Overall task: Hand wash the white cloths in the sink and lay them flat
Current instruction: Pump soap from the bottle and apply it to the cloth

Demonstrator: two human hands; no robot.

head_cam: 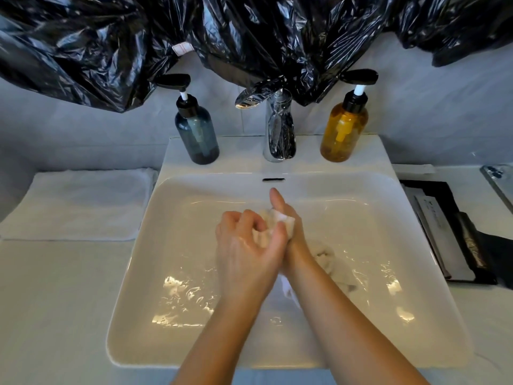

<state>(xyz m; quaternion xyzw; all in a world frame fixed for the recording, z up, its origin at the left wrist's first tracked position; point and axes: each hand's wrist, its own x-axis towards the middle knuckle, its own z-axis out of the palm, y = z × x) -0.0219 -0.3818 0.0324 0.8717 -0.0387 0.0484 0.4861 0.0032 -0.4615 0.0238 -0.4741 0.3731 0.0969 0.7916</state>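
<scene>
Both hands meet over the middle of the white sink (172,207), which holds shallow water. My left hand (244,245) and my right hand (288,226) squeeze a bunched wet white cloth (263,234) between them; its tail hangs down into the water below my wrists. A second white cloth (330,259) lies crumpled under the water, just right of my right forearm. A folded white towel (77,204) lies flat on the counter left of the sink.
A chrome tap (279,129) stands at the back centre, with a blue pump bottle (197,132) to its left and an amber pump bottle (344,129) to its right. Black plastic sheeting (249,31) hangs above. A black tray (455,234) and a phone (499,184) sit on the right.
</scene>
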